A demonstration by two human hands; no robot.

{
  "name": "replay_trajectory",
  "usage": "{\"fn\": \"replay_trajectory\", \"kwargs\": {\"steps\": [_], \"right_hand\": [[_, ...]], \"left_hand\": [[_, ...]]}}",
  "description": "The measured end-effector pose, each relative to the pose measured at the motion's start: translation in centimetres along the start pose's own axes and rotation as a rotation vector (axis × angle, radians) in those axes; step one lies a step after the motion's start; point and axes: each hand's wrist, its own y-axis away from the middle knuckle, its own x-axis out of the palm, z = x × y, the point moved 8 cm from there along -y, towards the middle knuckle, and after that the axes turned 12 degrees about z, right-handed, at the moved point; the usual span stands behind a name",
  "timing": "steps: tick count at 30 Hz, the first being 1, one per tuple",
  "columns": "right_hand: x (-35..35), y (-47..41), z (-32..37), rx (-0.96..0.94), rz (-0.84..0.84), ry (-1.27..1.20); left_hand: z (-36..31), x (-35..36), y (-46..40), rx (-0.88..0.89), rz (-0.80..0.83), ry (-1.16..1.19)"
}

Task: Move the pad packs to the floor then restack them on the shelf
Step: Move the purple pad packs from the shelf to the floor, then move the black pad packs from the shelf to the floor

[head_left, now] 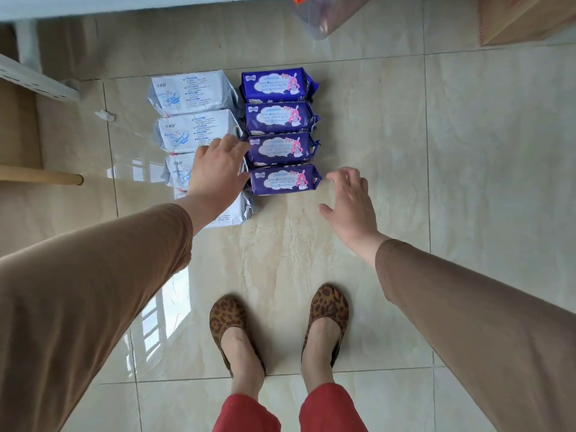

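Two columns of pad packs lie flat on the tiled floor (467, 157). The left column holds several white packs (191, 93), the right one several purple packs (277, 85) with a pink cartoon figure. My left hand (218, 169) hovers open over the lower white packs, hiding part of them, its fingertips near the gap between the columns. My right hand (350, 201) is open, fingers spread, just right of the nearest purple pack (285, 180). Neither hand holds anything. The white shelf (37, 77) edge shows at the upper left.
My two feet in leopard-print shoes (277, 319) stand close behind the packs. A wooden stick (40, 175) pokes in at the left. A cardboard box (526, 17) and a clear plastic bag (324, 14) sit at the top right. A paper scrap (105, 114) lies near the shelf.
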Motion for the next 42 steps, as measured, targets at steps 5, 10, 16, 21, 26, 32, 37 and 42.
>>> {"fn": "replay_trajectory", "kwargs": {"steps": [5, 10, 16, 21, 26, 32, 37, 42], "right_hand": [[-5.6, 6.4, 1.2, 0.092, 0.086, -0.109], [-14.6, 13.7, 4.9, 0.101, 0.072, -0.168], [-27.1, 24.2, 11.0, 0.060, 0.072, -0.085], [-37.8, 33.6, 15.2, 0.041, 0.015, -0.098], [-47.8, 39.8, 16.6, -0.022, -0.067, -0.125], [-60.8, 40.2, 14.7, -0.125, -0.147, -0.014], [-70.5, 37.5, 12.5, -0.191, -0.177, 0.063], [-77.3, 34.9, 11.7, -0.244, -0.218, 0.078]], "left_hand": [[-2.9, -4.9, 6.5, -0.002, 0.129, 0.096], [-7.1, -12.4, 14.4, -0.044, 0.156, 0.185], [-12.2, -23.3, 24.8, -0.044, 0.164, 0.267], [-16.5, -33.9, 32.9, 0.018, 0.078, 0.293], [-22.5, -44.7, 37.0, 0.096, -0.011, 0.315], [-29.5, -57.2, 34.8, 0.135, -0.210, 0.288], [-34.2, -63.5, 31.0, 0.127, -0.288, 0.305], [-36.7, -67.2, 28.1, 0.105, -0.325, 0.327]]}}
